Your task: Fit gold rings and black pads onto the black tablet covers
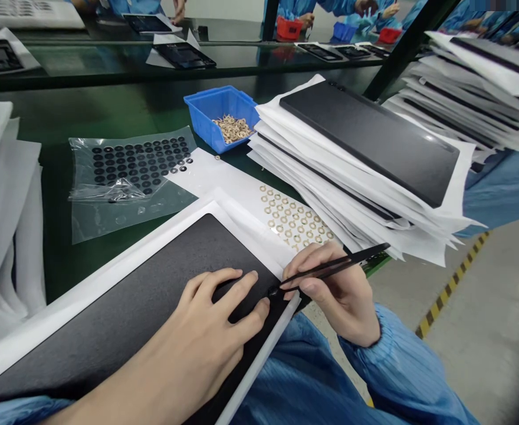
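A flat black panel (122, 301) lies on white sheets in front of me, slanting across the lower left. My left hand (215, 313) rests on it with the fingers spread. In my right hand (330, 289) is a pair of black tweezers (352, 258), gripped between thumb and fingers. Their tips meet a small round black piece (273, 291) near the panel's right corner; whether they pinch it I cannot tell. Just beyond the panel, a white sheet (228, 177) carries rows of small ring stickers (290, 215).
A blue bin (219, 106) holds small tan rings. Left of it lies a clear plastic sheet (131, 218) with black discs. Stacked panels and paper (374, 141) stand at right, white sheets (7, 218) at left. Co-workers' hands (306, 20) show across the bench.
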`<action>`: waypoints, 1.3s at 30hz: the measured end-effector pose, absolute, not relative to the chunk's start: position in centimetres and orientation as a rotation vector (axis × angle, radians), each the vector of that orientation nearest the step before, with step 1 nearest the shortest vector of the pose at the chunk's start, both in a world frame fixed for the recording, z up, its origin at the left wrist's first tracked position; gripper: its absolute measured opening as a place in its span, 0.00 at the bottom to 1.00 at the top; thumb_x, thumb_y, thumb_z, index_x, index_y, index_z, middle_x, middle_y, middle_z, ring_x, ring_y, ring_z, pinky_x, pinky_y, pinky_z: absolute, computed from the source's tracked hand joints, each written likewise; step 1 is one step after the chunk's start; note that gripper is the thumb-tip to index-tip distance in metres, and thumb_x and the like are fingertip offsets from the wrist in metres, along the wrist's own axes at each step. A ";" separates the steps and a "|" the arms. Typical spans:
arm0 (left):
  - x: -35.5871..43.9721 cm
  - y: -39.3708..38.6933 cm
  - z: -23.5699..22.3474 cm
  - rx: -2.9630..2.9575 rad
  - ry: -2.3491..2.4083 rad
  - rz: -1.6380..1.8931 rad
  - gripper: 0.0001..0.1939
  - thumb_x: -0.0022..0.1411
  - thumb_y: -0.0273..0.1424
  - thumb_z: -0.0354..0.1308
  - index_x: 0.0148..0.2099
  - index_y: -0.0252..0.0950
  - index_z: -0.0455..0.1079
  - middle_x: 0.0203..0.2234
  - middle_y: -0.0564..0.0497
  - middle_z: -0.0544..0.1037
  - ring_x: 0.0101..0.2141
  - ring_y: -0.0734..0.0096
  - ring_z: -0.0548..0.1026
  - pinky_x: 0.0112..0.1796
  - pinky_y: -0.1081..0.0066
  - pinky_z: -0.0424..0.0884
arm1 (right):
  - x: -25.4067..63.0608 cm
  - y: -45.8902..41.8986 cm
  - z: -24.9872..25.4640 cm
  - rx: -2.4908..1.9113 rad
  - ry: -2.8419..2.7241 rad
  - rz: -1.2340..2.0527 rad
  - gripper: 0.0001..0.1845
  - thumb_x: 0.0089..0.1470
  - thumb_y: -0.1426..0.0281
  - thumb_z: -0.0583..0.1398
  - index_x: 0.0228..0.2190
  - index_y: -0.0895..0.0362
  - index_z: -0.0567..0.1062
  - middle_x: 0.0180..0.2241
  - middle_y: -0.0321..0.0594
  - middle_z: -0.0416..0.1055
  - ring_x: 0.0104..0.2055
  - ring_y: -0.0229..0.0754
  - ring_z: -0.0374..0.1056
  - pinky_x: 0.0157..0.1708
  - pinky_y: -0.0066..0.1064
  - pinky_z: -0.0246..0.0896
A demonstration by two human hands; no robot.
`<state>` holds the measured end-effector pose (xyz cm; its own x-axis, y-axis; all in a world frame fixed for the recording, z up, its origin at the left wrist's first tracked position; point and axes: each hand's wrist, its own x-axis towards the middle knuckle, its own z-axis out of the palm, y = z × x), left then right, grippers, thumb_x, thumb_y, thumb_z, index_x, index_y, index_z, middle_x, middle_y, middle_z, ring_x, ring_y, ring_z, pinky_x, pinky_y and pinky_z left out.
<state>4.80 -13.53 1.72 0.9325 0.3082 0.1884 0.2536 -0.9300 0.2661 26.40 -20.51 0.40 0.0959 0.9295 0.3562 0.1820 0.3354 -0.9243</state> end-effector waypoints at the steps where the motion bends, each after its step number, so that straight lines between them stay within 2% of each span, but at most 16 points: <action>1: 4.8 -13.5 1.7 2.853 0.415 0.331 0.20 0.64 0.21 0.47 0.56 0.42 0.65 0.56 0.48 0.66 0.54 0.55 0.59 0.48 0.56 0.62 | 26.4 -20.6 0.3 -1.122 -1.401 0.761 0.05 0.58 0.75 0.58 0.38 0.55 0.68 0.32 0.39 0.69 0.29 0.40 0.71 0.25 0.33 0.71; 6: 4.8 -13.4 2.1 2.871 0.397 0.287 0.21 0.64 0.21 0.48 0.57 0.41 0.63 0.56 0.47 0.65 0.54 0.54 0.59 0.48 0.56 0.62 | 26.3 -20.6 0.8 -1.101 -1.376 0.658 0.02 0.58 0.74 0.58 0.34 0.55 0.69 0.27 0.38 0.69 0.26 0.40 0.71 0.23 0.33 0.69; 9: 4.9 -13.4 2.5 2.864 0.393 0.256 0.21 0.64 0.21 0.47 0.57 0.41 0.63 0.56 0.47 0.65 0.54 0.54 0.59 0.48 0.56 0.63 | 26.2 -19.0 2.4 -1.117 -1.387 0.576 0.02 0.59 0.72 0.58 0.33 0.55 0.70 0.28 0.38 0.68 0.27 0.41 0.71 0.25 0.34 0.70; 13: 4.9 -13.5 2.8 2.847 0.383 0.256 0.19 0.64 0.23 0.47 0.57 0.40 0.63 0.56 0.46 0.64 0.55 0.52 0.59 0.50 0.53 0.63 | 25.6 -13.4 4.8 -1.179 -1.536 0.428 0.07 0.57 0.67 0.60 0.29 0.55 0.70 0.26 0.38 0.71 0.26 0.40 0.72 0.27 0.33 0.69; 17: 4.9 -13.6 3.3 2.845 0.397 0.250 0.18 0.66 0.26 0.47 0.57 0.39 0.63 0.54 0.46 0.66 0.55 0.53 0.60 0.50 0.54 0.64 | 23.3 -6.2 5.8 -1.122 -1.660 0.503 0.14 0.54 0.59 0.62 0.28 0.56 0.69 0.21 0.35 0.71 0.22 0.39 0.71 0.23 0.30 0.67; 22: 4.6 -13.5 3.7 2.871 0.379 0.285 0.16 0.66 0.28 0.49 0.55 0.39 0.64 0.54 0.48 0.66 0.53 0.55 0.62 0.50 0.56 0.65 | 21.0 -1.1 3.7 -1.222 -1.804 0.465 0.09 0.53 0.66 0.62 0.27 0.58 0.70 0.23 0.38 0.72 0.25 0.40 0.72 0.27 0.30 0.66; 28: 4.5 -13.3 3.3 2.869 0.368 0.305 0.15 0.65 0.30 0.50 0.54 0.39 0.64 0.53 0.47 0.66 0.52 0.54 0.62 0.49 0.56 0.65 | 20.8 -0.5 0.7 -1.248 -1.873 0.411 0.06 0.51 0.69 0.60 0.25 0.58 0.72 0.27 0.41 0.74 0.29 0.40 0.71 0.32 0.30 0.67; 32: 4.7 -13.4 3.3 2.850 0.366 0.299 0.14 0.65 0.29 0.50 0.53 0.39 0.64 0.52 0.48 0.67 0.50 0.57 0.63 0.50 0.58 0.64 | 20.9 -0.7 1.1 -1.275 -1.878 0.398 0.06 0.52 0.68 0.59 0.27 0.58 0.71 0.30 0.41 0.75 0.32 0.41 0.72 0.35 0.30 0.67; 34: 4.6 -13.1 3.4 2.821 0.405 0.332 0.13 0.65 0.28 0.50 0.52 0.39 0.65 0.51 0.47 0.67 0.50 0.59 0.63 0.51 0.60 0.64 | 21.2 -0.8 1.9 -1.322 -1.857 0.371 0.10 0.56 0.65 0.56 0.28 0.58 0.71 0.30 0.43 0.75 0.33 0.42 0.72 0.36 0.31 0.66; 37: 3.9 -11.4 3.1 2.760 0.595 0.508 0.13 0.63 0.27 0.51 0.50 0.39 0.65 0.50 0.47 0.68 0.50 0.61 0.62 0.52 0.62 0.63 | 22.0 -1.3 3.2 -1.391 -1.909 0.390 0.16 0.60 0.62 0.51 0.25 0.57 0.69 0.24 0.41 0.74 0.28 0.41 0.71 0.33 0.30 0.64; 39: 3.2 -9.6 2.6 2.709 0.794 0.639 0.13 0.63 0.27 0.50 0.50 0.38 0.64 0.48 0.45 0.67 0.50 0.59 0.62 0.53 0.59 0.62 | 22.8 -1.8 3.8 -1.435 -1.982 0.432 0.16 0.59 0.64 0.53 0.22 0.57 0.68 0.21 0.38 0.71 0.25 0.39 0.68 0.31 0.29 0.61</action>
<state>3.16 -9.63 2.59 0.7560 0.5595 0.3397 0.4516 -0.8215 0.3480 22.81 -1.82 3.82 -0.1941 0.9317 0.3068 0.7193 0.3479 -0.6013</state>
